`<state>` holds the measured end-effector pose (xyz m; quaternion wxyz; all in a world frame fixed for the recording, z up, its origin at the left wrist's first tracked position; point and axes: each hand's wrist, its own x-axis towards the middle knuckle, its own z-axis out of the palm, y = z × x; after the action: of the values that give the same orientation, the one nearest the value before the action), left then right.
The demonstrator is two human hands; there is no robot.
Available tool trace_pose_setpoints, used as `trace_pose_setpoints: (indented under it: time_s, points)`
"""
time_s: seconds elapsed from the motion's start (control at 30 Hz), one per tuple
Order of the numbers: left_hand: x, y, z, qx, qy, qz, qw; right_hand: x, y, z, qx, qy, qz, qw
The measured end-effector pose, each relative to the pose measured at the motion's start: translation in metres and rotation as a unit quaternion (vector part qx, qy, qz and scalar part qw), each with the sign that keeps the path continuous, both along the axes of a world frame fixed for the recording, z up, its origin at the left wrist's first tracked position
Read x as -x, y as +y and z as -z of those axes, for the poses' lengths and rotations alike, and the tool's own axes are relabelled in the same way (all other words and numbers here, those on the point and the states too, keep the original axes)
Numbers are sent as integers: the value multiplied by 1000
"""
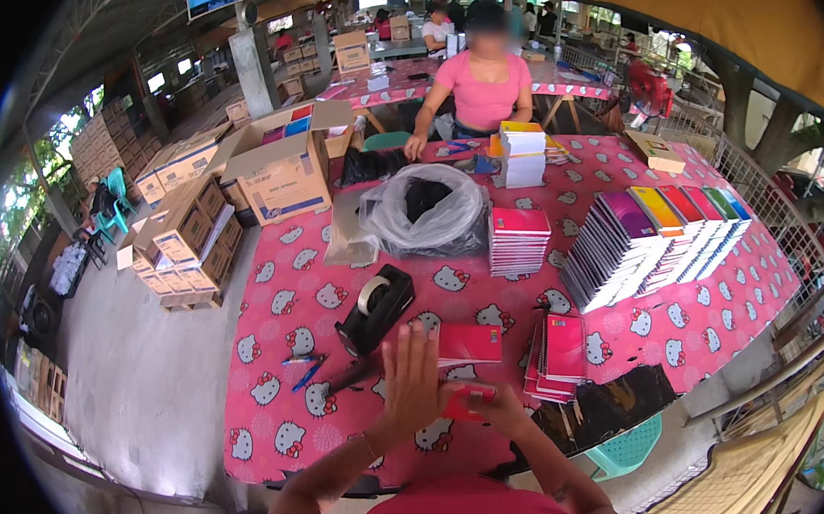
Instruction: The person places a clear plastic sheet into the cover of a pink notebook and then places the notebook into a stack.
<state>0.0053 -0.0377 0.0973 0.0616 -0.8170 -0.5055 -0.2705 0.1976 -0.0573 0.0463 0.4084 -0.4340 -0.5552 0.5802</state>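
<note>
Holds the left hand (411, 379) flat and wide, with fingers straight and close together, pointing away over the pink cat-print tablecloth (257, 418). Grips a small red piece (467, 403) in the curled fingers of the right hand (502, 408), just beside the left thumb and above the near part of the table; too covered to tell its exact kind. Has a red-covered notebook (475, 344) lying just beyond, partly behind the left fingertips; cannot tell whether touching them. Includes a black tape dispenser (376, 309) to the left, near the left fingers, and a blue pen (306, 377) closer in. Shows red spiral notebooks (563, 349) piled beyond the right hand, a taller stack of red notebooks (518, 245) farther off, and a clear plastic bag (386, 219) beside that stack. Faces a co-worker in a pink top (486, 88) across the table.
</note>
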Motion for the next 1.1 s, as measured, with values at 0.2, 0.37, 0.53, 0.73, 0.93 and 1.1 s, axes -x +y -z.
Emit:
trace_pose_setpoints:
  time_s: [0.2, 0.37, 0.53, 0.73, 0.93, 1.1]
  points:
    - [-7, -22, 12, -1, 151, 25, 988, -4, 2, 9, -21, 43, -10, 999]
    - [-8, -40, 77, -24, 46, 97, 994, -5, 10, 18, -41, -66, 11, 997]
    - [-19, -14, 16, 16, 115, 36, 993, 1, 1, -4, 42, -45, -25, 998]
    - [-22, -27, 44, 19, 112, 100, 988, -7, 15, 29, -62, -28, -9, 998]
    - [-24, -31, 67, 40, 31, 127, 991, -7, 24, 41, -49, -8, 16, 999]
    - [-8, 17, 99, 101, 65, 169, 978, -12, 39, 93, -140, -79, -44, 986]
